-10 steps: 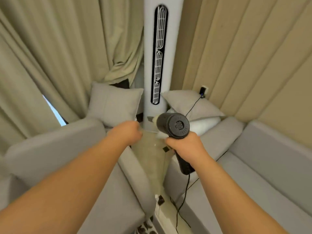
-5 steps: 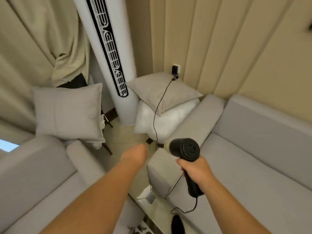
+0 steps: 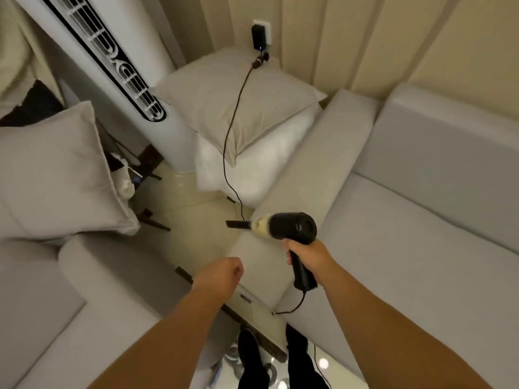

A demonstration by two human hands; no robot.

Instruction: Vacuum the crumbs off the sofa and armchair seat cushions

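Vacuum now over sofa armrest (corded).

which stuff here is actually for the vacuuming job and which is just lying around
For the job: handheld vacuum, gripped by the right hand; its cord to the wall plug; sofa seat cushion; armchair seat.

Lying about: beige pillow on white pillow; grey pillow; tower fan. Left hand holds nothing.

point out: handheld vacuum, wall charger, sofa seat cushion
handheld vacuum point(image 3: 292, 227): head view, on its black motor body.
wall charger point(image 3: 257, 37): head view, on the black plug body.
sofa seat cushion point(image 3: 407, 254): head view, on bare grey fabric.
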